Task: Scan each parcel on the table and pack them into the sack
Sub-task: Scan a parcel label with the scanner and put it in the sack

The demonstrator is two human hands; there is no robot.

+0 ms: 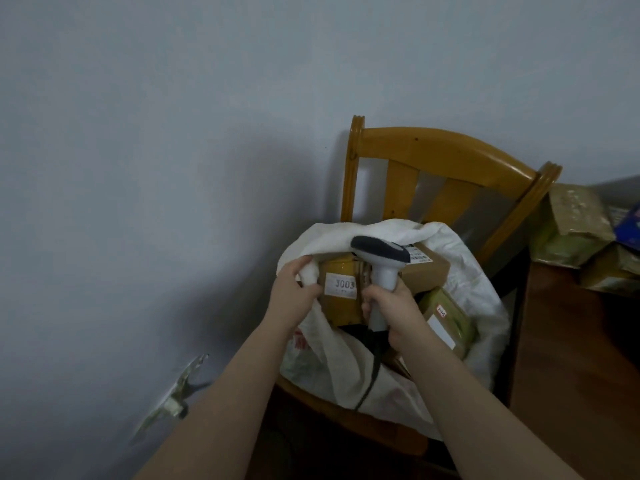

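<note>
Left hand [293, 295] fingers clutch the sack [330, 358] rim, right hand [393, 311] fingers wrap the scanner [381, 256] handle, box [341, 301] between them.

Two hands: left hand [294, 296], right hand [393, 308]. One sack [478, 296], gripped at the rim by the left hand. One scanner [381, 261] in the right hand's grip; one cable [372, 379] below that hand. In the sack, three parcels at most: one yellow box [341, 306] between the hands, one brown box [429, 271] just beyond the right hand, one green parcel [446, 323] right of it. Unclear behind the scanner whether the two boxes are one. Four labels on these. One chair [433, 147] under the sack. One table [571, 341] well right of the right hand, bearing two blurred parcels, upper parcel [568, 230] and lower parcel [609, 271], plus one blue item [628, 226].
</note>
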